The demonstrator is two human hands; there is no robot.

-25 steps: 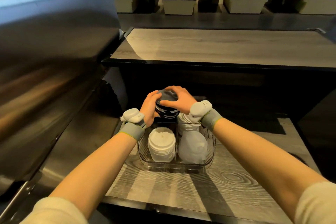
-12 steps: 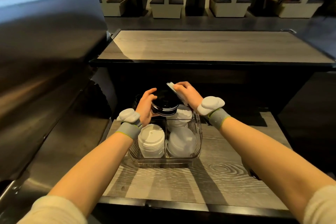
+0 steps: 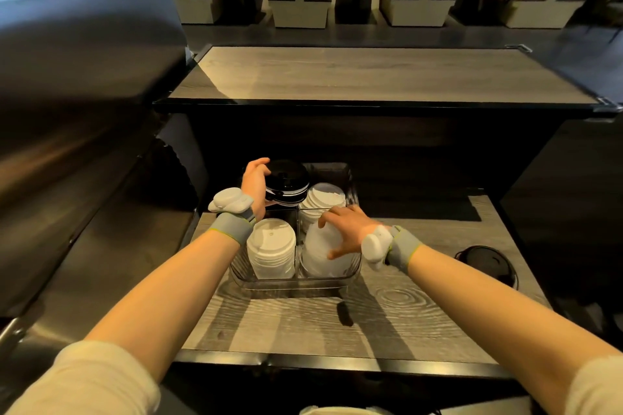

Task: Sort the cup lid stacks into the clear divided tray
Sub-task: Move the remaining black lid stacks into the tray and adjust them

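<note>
Head view, left hand (image 3: 255,183) fingers gripping upright black lid stack (image 3: 287,183), right hand (image 3: 347,228) fingers spread over frosted stack (image 3: 318,253)

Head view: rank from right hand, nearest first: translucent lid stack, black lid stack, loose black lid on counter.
1. Translucent lid stack: near-right tray compartment, under the right hand.
2. Black lid stack: far-left compartment, at the left hand.
3. Loose black lid: on the counter, far right.

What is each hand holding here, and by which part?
Left hand grips the black lid stack by its left side. Right hand rests spread on the near-right translucent lid stack; a real grip cannot be told.
</note>
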